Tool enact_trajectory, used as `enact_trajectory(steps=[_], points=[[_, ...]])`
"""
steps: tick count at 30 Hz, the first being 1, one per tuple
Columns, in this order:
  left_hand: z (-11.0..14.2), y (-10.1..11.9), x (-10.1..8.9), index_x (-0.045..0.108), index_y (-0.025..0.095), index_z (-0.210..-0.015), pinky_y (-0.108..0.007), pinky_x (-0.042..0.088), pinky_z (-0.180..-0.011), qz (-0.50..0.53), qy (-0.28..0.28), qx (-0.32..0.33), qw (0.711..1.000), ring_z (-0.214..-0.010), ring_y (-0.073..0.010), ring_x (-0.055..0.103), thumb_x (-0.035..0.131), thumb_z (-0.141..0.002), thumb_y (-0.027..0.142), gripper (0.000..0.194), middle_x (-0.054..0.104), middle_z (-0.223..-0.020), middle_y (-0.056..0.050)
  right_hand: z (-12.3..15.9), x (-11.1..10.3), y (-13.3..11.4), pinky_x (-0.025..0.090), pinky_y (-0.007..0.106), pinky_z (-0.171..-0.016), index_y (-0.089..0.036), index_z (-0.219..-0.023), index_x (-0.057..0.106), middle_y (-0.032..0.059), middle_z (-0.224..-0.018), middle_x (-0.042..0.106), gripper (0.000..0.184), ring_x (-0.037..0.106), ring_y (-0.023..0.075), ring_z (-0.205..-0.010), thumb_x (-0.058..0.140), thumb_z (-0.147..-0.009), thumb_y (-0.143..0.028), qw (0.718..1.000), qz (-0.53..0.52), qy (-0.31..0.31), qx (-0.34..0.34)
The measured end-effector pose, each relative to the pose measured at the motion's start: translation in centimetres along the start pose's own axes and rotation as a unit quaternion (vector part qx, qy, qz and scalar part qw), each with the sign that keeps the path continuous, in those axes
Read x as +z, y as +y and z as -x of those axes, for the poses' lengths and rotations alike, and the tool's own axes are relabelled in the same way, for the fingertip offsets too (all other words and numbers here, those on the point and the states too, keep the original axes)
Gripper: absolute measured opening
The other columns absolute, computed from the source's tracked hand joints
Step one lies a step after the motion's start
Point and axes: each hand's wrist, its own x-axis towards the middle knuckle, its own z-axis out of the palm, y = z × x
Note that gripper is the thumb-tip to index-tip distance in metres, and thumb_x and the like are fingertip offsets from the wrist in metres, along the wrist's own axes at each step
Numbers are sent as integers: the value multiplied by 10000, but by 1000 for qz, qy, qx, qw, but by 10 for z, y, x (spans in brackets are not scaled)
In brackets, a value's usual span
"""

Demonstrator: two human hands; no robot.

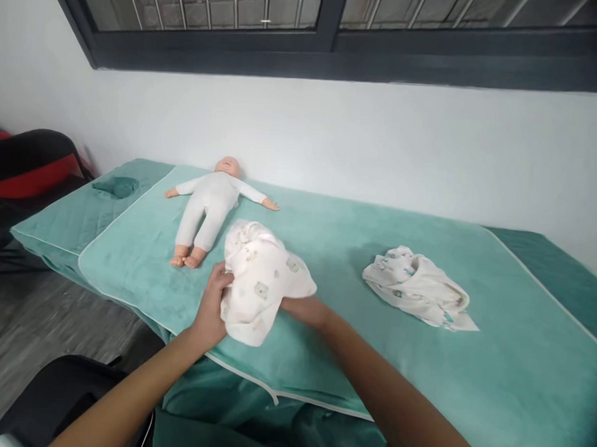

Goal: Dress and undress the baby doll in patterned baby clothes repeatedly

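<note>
A bunched white cloth [268, 282] with small bear prints is held up in front of me, over the near part of the bed. My left hand [215, 306] grips its left side, thumb on top. Under the right side of the cloth reaches my right hand [301, 309]; its fingers are hidden behind the fabric, so their grip does not show. Beyond the cloth, to the left, a baby doll [212, 195] in a white bodysuit lies on its back, arms spread and feet toward me.
A second crumpled white printed cloth [420, 286] lies to the right on the green bed cover [328, 228]. The bed has a face hole [116, 186] at its left end. Black chairs [31, 169] stand at the left, another [59, 398] at the lower left. A wall with a window is behind.
</note>
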Motion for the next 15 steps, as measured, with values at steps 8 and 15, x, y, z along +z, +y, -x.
enact_trajectory(steps=[8, 15], points=[[29, -8, -24, 637, 231, -1018, -358, 495, -952, -20, 178, -108, 978, -1138, -244, 611, 809, -729, 305, 345, 625, -1227, -47, 9, -83, 11, 475, 444, -1061, -289, -1315, 648, 87, -1389, 622, 453, 593, 264, -1249, 725, -879, -385, 998, 67, 12, 7], [126, -12, -120, 582, 214, -1045, -538, 361, -1119, -289, 320, -217, 876, -1223, -338, 522, 751, -675, 335, 424, 570, -1164, -57, 15, -118, 56, 543, 412, -910, -260, -1054, 685, 51, -1065, 707, 313, 674, 204, -912, 723, -827, -472, 963, 8, 271, 11]])
